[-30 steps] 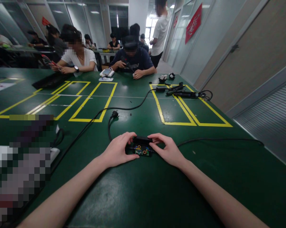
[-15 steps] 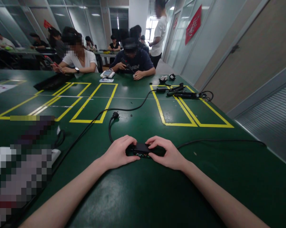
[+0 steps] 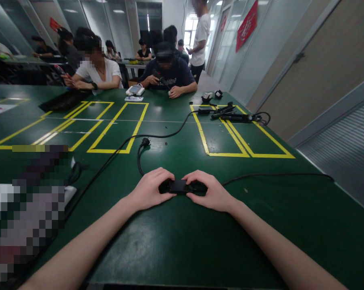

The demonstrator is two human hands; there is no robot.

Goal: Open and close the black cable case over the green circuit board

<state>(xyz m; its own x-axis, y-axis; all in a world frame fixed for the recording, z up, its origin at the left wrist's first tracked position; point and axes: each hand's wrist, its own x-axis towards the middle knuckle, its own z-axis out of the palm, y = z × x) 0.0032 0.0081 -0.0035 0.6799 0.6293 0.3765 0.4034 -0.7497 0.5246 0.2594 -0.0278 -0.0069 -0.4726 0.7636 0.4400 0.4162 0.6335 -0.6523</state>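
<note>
A small black power adapter box (image 3: 180, 186) lies on the green table (image 3: 182, 241) in front of me, its black lid shut over it. My left hand (image 3: 150, 188) grips its left end with curled fingers. My right hand (image 3: 210, 190) presses on its right end, fingers closed over the top. A black cable (image 3: 275, 175) runs from the box to the right. Another cable with a plug (image 3: 144, 142) curls away on the left.
Yellow tape rectangles (image 3: 230, 137) mark the table. Black tools and cables (image 3: 236, 117) lie at the far right. Two seated people (image 3: 169, 74) work at the far edge, and another person stands behind. A white device (image 3: 135, 90) sits near them. A blurred patch covers the left.
The lid came down over the green circuit board, which no longer shows. Both hands closed in over the box ends and now press on it.
</note>
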